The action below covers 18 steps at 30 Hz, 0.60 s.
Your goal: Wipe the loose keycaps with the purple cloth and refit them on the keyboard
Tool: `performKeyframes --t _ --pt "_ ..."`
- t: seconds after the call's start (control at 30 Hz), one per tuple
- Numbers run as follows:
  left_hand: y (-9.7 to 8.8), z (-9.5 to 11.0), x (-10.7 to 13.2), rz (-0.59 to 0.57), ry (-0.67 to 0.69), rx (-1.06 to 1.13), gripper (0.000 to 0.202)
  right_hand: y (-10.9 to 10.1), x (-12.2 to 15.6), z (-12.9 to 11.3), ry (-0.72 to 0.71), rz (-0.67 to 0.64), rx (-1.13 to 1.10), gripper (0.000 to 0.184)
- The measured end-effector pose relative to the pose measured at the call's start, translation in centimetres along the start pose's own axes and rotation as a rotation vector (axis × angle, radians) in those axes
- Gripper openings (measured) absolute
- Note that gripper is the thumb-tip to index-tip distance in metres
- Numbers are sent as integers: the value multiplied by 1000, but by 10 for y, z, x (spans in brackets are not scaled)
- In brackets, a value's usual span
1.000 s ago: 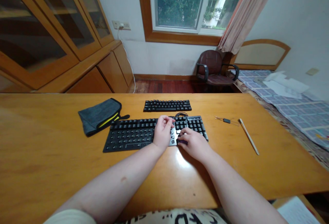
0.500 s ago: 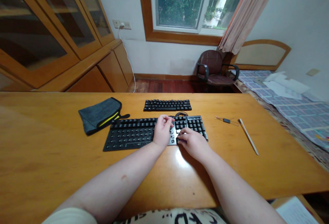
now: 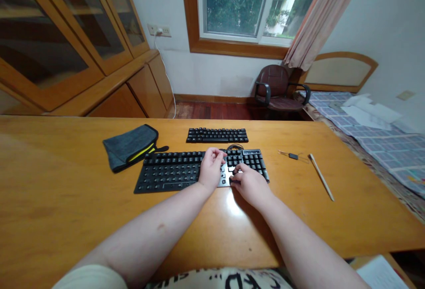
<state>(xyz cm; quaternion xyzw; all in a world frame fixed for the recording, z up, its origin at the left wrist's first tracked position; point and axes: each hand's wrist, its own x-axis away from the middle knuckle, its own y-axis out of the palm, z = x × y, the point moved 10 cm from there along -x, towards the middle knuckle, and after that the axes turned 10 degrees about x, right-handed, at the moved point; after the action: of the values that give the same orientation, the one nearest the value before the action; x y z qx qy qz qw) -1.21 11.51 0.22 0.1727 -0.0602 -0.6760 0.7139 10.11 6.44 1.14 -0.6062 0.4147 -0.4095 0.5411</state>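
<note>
A large black keyboard (image 3: pixel 166 173) lies in the middle of the wooden desk (image 3: pixel 59 200). Near its right part is a bare silver patch (image 3: pixel 225 177) where keys are absent. My left hand (image 3: pixel 210 168) rests on the keyboard beside this patch, with its fingers curled down and closed over the keys. What they hold, if anything, is hidden. My right hand (image 3: pixel 249 183) sits at the keyboard's front edge, its fingertips pinched on a small dark piece (image 3: pixel 234 181) that looks like a keycap. A smaller black keyboard (image 3: pixel 217 135) lies just behind.
A grey pouch with a yellow stripe (image 3: pixel 130 146) lies left of the keyboards. To the right are a small wire tool (image 3: pixel 291 156) and a pale stick (image 3: pixel 321 176). Beyond the desk stand a brown chair (image 3: pixel 278 87), wooden cabinets (image 3: pixel 66 54) and a bed (image 3: pixel 375 134).
Both hands stay at the same spot on the large keyboard, with only slight finger shifts. The view has tilted a little.
</note>
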Motion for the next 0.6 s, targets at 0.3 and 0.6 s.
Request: performKeyframes --t 0.3,0.6 --pt "5 9 3 -42 14 -37 8 -14 6 -1 29 -28 39 20" --pt "32 30 16 -300 225 -569 14 -13 14 48 245 -57 57 14"
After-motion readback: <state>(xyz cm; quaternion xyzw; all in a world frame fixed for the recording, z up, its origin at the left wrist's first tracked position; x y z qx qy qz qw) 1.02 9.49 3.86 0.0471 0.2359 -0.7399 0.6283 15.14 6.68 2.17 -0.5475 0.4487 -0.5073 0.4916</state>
